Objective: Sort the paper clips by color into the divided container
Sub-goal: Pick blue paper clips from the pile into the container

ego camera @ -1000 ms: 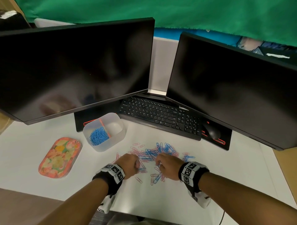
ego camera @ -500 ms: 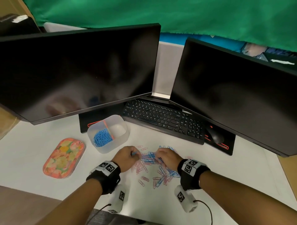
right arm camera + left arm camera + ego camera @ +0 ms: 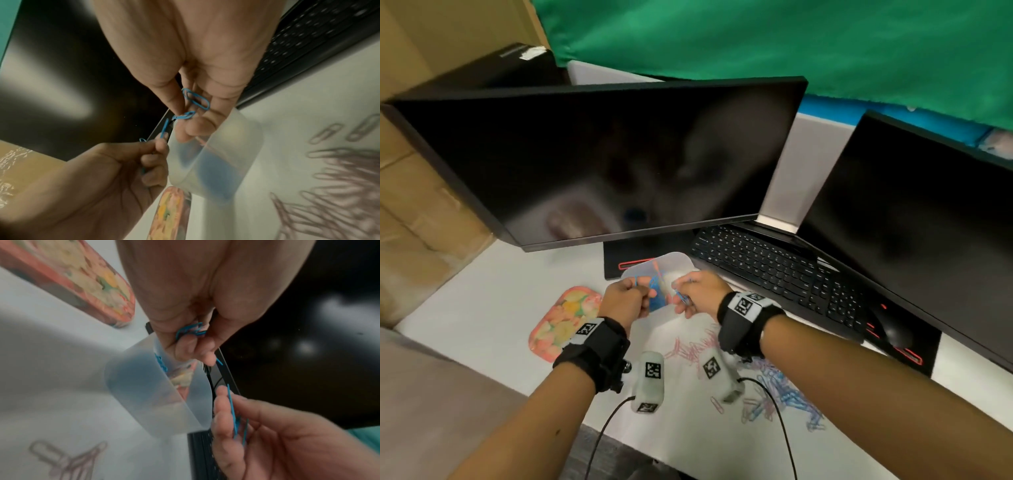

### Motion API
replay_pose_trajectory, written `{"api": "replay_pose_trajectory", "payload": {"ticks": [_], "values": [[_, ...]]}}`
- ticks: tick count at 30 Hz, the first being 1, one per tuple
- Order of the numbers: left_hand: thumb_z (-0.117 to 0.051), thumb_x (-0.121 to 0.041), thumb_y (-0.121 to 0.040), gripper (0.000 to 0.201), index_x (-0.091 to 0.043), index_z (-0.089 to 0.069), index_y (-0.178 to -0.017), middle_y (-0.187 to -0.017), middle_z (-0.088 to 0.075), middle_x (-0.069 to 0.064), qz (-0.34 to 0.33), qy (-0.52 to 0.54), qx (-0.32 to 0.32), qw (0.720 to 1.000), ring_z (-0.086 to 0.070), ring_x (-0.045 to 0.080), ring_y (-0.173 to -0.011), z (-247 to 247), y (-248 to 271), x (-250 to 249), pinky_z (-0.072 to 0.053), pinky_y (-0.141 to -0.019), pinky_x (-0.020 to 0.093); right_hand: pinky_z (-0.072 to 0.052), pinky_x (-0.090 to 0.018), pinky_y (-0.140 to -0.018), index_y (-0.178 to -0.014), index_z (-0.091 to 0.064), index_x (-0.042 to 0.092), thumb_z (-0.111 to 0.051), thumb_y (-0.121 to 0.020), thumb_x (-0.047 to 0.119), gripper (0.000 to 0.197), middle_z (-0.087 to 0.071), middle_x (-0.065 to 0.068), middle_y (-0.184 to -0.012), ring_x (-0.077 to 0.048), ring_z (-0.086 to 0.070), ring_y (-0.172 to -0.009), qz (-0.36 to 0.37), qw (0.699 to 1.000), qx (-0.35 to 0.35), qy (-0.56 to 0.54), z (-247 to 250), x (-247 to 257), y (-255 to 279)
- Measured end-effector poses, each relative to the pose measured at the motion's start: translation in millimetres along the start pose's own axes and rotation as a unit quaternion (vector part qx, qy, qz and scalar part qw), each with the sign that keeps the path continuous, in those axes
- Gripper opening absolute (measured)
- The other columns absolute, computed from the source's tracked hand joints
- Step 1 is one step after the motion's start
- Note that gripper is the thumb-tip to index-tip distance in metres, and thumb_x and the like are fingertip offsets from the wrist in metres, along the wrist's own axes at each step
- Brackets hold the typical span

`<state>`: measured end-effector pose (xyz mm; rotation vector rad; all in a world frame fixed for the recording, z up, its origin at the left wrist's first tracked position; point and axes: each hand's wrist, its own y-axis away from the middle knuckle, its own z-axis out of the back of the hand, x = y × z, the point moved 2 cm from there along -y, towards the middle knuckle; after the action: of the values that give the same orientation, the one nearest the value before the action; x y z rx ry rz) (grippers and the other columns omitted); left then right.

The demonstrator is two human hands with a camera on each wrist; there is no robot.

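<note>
A translucent divided container (image 3: 675, 261) stands on the white desk with blue clips (image 3: 656, 298) in its left section. Both hands hover just above it. My left hand (image 3: 643, 294) pinches a few blue paper clips (image 3: 191, 331) over the blue section. My right hand (image 3: 681, 295) pinches several blue paper clips (image 3: 197, 100) beside it, over the container's near right edge. The container (image 3: 152, 386) shows below the fingers in both wrist views. A loose pile of pink clips (image 3: 693, 351) and blue clips (image 3: 786, 389) lies on the desk under my right forearm.
A floral oval tray (image 3: 563, 320) lies left of the container. A black keyboard (image 3: 767, 270) and mouse (image 3: 893, 330) sit to the right, under two dark monitors (image 3: 602, 164) (image 3: 914, 212). Cables hang off the desk's front edge.
Both hands lifted off the clip pile and moved back and left to above the container, each now holding blue clips. The head view swung left.
</note>
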<state>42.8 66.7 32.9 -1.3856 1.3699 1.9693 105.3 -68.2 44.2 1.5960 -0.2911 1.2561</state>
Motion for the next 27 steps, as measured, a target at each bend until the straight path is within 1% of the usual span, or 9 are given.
{"api": "replay_pose_trajectory", "payload": {"ticks": [5,6,8,10,13,17,19,23,27], "values": [[-0.04,0.008,-0.09,0.028,-0.008,-0.059,-0.079,-0.061,-0.056,0.006,0.01,-0.056,-0.035,0.998,-0.044,0.006,-0.033,18,-14,-2,-0.037,-0.038,0.017,-0.048,-0.023,-0.035,-0.081,-0.052,0.008,-0.041,-0.096,0.001,0.021,-0.056,-0.014,-0.07,-0.022,-0.059,-0.047,-0.059,0.998,-0.019,0.02,-24,30,-18],[-0.039,0.008,-0.09,0.029,-0.008,-0.059,-0.077,-0.061,-0.057,0.007,0.008,-0.073,-0.039,0.997,-0.045,0.007,-0.033,20,-14,-2,-0.037,-0.039,0.017,-0.052,-0.025,-0.04,-0.082,-0.054,0.006,-0.042,-0.096,0.001,0.019,-0.058,-0.015,-0.074,-0.023,-0.062,-0.049,-0.068,0.997,-0.019,0.022,-26,33,-20],[-0.04,0.008,-0.088,0.033,-0.01,-0.06,-0.07,-0.067,-0.06,0.011,-0.007,-0.124,-0.046,0.991,-0.049,0.014,-0.044,25,-17,-4,-0.038,-0.04,0.018,-0.06,-0.032,-0.063,-0.095,-0.061,0.004,-0.048,-0.09,0.002,0.014,-0.065,-0.018,-0.089,-0.026,-0.068,-0.07,-0.041,0.996,-0.008,0.078,-28,36,-26],[-0.043,0.005,-0.087,0.032,-0.014,-0.061,-0.069,-0.077,-0.065,0.016,-0.021,-0.187,-0.043,0.981,-0.052,0.021,-0.056,29,-20,-5,-0.043,-0.047,0.023,-0.059,-0.04,-0.077,-0.111,-0.062,0.001,-0.051,-0.086,0.004,0.028,-0.066,-0.019,-0.097,-0.027,-0.066,-0.081,-0.02,0.992,-0.008,0.125,-28,36,-28],[-0.049,-0.001,-0.087,0.025,-0.016,-0.064,-0.075,-0.095,-0.069,0.016,-0.038,-0.284,-0.022,0.958,-0.061,0.028,-0.079,32,-26,-9,-0.054,-0.073,0.036,-0.057,-0.044,-0.081,-0.113,-0.062,-0.003,-0.051,-0.085,0.002,0.031,-0.062,-0.014,-0.089,-0.026,-0.061,-0.077,-0.002,0.988,-0.015,0.153,-23,35,-24],[-0.05,-0.016,-0.093,0.024,-0.005,-0.067,-0.105,-0.112,-0.066,0.014,-0.09,-0.487,0.002,0.869,-0.061,0.031,-0.105,17,-31,-27,-0.052,-0.09,0.038,-0.056,-0.045,-0.088,-0.11,-0.066,0.001,-0.053,-0.086,-0.001,0.028,-0.066,-0.014,-0.092,-0.032,-0.067,-0.09,0.011,0.986,-0.071,0.15,-2,21,-15],[-0.048,-0.02,-0.096,0.029,-0.005,-0.065,-0.114,-0.116,-0.064,0.015,-0.114,-0.563,0.023,0.818,-0.06,0.03,-0.108,6,-32,-35,-0.051,-0.092,0.036,-0.057,-0.042,-0.084,-0.108,-0.066,0.005,-0.051,-0.089,0.0,0.025,-0.065,-0.012,-0.088,-0.028,-0.066,-0.082,-0.001,0.988,-0.095,0.12,13,9,-8],[-0.049,-0.02,-0.096,0.029,-0.004,-0.059,-0.119,-0.118,-0.064,0.011,-0.116,-0.676,0.071,0.724,-0.062,0.025,-0.108,-12,-38,-38,-0.05,-0.087,0.03,-0.059,-0.035,-0.079,-0.108,-0.065,0.007,-0.051,-0.089,0.005,0.024,-0.069,-0.011,-0.087,-0.022,-0.067,-0.077,-0.022,0.984,-0.126,0.124,45,-20,8],[-0.058,-0.018,-0.092,0.033,-0.005,-0.056,-0.122,-0.119,-0.063,0.01,-0.12,-0.733,0.097,0.663,-0.061,0.024,-0.109,-20,-42,-35,-0.05,-0.085,0.028,-0.059,-0.033,-0.081,-0.109,-0.065,0.011,-0.052,-0.09,0.008,0.024,-0.071,-0.011,-0.095,-0.022,-0.07,-0.089,-0.045,0.981,-0.145,0.12,72,-47,28]]}}
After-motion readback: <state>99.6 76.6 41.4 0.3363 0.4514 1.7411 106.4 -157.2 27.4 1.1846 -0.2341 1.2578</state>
